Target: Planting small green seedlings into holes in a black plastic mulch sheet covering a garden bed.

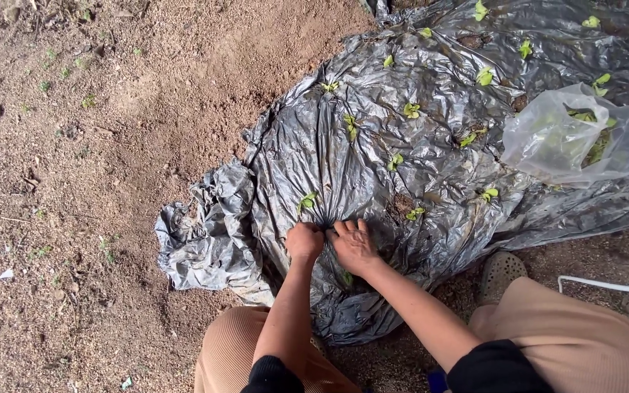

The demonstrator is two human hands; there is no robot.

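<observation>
A: Biggest first; bare sandy ground (111, 182) fills the left half, pebbles and a few weeds on it; over the right half lies a grey plastic mulch sheet (431, 160), wrinkled, its loose end bunched up at the lower left edge.

B: Next?

A: The person, squatting at the bottom edge; tan trousers (569, 342), dark sleeves pushed up, one perforated shoe (500, 271) on the soil just beside the sheet; a thin white bar (606, 286) near the right knee.

B: The bag?

A: Clear plastic bag (584, 138) resting on the sheet at the right, green seedlings inside, well apart from the hands.

B: Hands?

A: Both on the sheet, near its lower edge, touching each other; left hand (304, 240) curled into a fist, pressed down on the plastic; can't tell whether it pinches anything; right hand (354, 246) laid flat, fingers together, palm down.

B: Smallest?

A: Small green seedlings poking through holes in the sheet, scattered in rough rows; the nearest seedling (307, 200) stands just above the left hand; another (415, 213) sits to the right of the right hand.
</observation>
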